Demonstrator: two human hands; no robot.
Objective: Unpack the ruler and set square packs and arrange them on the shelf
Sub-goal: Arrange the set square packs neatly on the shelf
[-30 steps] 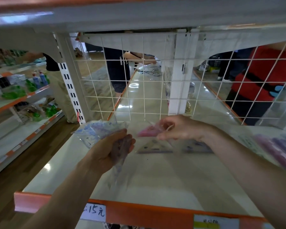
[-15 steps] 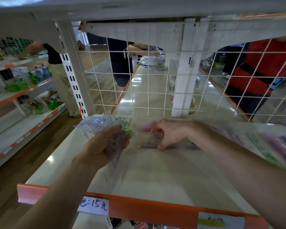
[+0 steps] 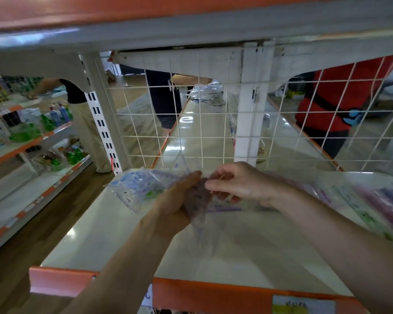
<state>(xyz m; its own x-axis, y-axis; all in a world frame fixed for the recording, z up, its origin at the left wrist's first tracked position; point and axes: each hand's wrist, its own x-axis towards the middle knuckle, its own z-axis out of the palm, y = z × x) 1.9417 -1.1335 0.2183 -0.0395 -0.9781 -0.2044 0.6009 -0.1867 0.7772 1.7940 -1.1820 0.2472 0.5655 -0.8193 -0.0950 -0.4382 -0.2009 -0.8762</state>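
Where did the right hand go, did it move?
Yes. The right hand lifted off the shelf, shifting left from the white post, to packs in the left hand.

- the left hand (image 3: 177, 205) grips a bundle of clear set square packs (image 3: 138, 186), printed blue, purple and green, above the cream shelf (image 3: 114, 241).
- the right hand (image 3: 241, 184) meets it from the right, thumb and forefinger pinching the bundle's plastic just beside the left fingertips (image 3: 196, 175).
- loose clear film (image 3: 200, 225) hangs from the bundle below the left palm.
- purple packs (image 3: 386, 200) lie flat at the shelf's right end, well apart from the hands.
- an orange front strip (image 3: 77, 282) carries a price label (image 3: 302, 307).
- white wire mesh (image 3: 213, 123) backs the shelf; behind it stands a person in a red top (image 3: 349, 94).
- green bottles (image 3: 25, 133) sit on a neighbouring rack (image 3: 32, 142) at left.
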